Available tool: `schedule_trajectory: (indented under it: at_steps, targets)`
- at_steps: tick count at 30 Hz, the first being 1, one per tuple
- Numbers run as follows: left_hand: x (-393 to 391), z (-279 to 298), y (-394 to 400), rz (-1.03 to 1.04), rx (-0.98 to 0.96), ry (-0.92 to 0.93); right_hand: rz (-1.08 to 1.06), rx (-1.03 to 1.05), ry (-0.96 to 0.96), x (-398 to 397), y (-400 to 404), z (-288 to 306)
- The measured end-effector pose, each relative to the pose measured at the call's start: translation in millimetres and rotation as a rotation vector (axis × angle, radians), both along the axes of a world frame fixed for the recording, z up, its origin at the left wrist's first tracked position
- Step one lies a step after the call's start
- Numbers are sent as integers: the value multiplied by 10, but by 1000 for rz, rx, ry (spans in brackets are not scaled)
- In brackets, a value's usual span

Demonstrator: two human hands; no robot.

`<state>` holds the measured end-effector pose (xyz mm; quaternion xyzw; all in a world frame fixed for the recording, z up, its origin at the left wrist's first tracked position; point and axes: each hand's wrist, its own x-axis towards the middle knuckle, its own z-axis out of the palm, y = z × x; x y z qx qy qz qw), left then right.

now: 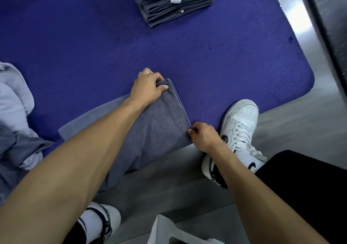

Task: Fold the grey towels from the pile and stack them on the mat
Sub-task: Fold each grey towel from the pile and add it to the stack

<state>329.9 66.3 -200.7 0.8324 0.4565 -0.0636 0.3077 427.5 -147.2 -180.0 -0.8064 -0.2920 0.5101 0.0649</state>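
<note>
Two hands work one grey towel (159, 125) at the near edge of the blue mat (84, 43), part of the cloth hanging off onto the grey floor (169, 185). Your left hand (149, 88) pinches the far folded corner between thumb and curled fingers; your right hand (203, 135) grips the near corner of the same fold, just beside your white shoe (240, 123). Bare mat lies open between the towel and the stack of folded towels (174, 1), which stands well apart at the far side and is cut off by the top of the view. Your left forearm hides much of the towel's left half. The unfolded pile (16, 116) at the left edge is only partly in view
</note>
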Motion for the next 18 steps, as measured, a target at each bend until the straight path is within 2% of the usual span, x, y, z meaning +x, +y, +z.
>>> schedule_trajectory:
  at_steps: [5, 10, 14, 18]
  targets:
    - [6, 338, -4, 57, -125, -18, -87, 49, 47, 22, -40, 44]
    - [-310, 925, 75, 174, -132, -74, -180, 246, 104, 30, -80, 324]
    - [-667, 1471, 87, 236, -170, -138, -82, 406, 80, -5, -86, 690]
    - [-1030, 2013, 56, 197, -220, -131, 24, 490, 1, -26, -45, 1070]
